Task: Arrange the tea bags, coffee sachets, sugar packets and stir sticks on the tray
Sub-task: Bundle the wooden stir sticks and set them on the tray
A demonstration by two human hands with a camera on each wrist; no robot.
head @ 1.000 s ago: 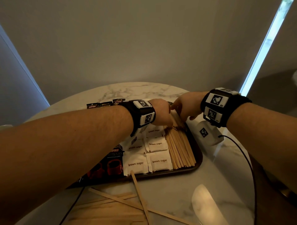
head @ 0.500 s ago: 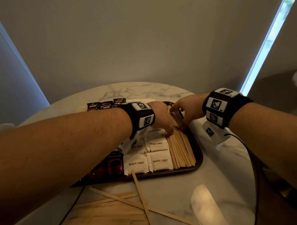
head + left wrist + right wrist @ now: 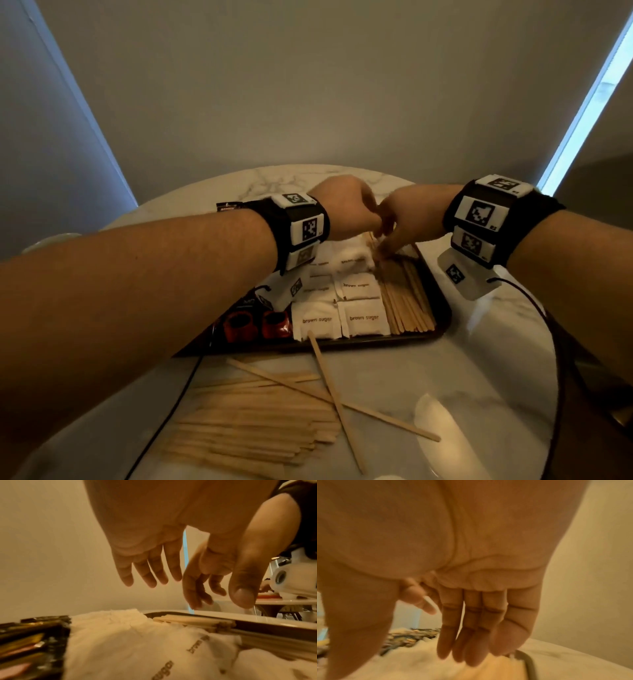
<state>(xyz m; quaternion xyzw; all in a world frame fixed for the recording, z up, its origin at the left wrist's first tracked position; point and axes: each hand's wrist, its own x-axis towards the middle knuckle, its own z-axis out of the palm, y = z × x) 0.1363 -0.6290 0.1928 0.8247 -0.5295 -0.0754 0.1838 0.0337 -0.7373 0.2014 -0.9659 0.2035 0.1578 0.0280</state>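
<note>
Both hands hover over the far end of the tray [image 3: 442, 310], left hand [image 3: 346, 209] and right hand [image 3: 407, 219] released, fingers straight, grasping nothing. Stir sticks [image 3: 404, 298] fill the tray's right side beside brown sugar packets [image 3: 363, 318]; loose sticks [image 3: 260, 425] lie on the near desk [image 3: 479, 359].

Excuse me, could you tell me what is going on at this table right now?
A person is laying out drink supplies on a dark tray on a marble table. Brown sugar packets and a row of stir sticks already lie on it, with dark coffee sachets to their left. Both the left hand and the right hand hover open over the far end of that row, holding nothing. A pile of loose sticks still waits on the table.
</note>
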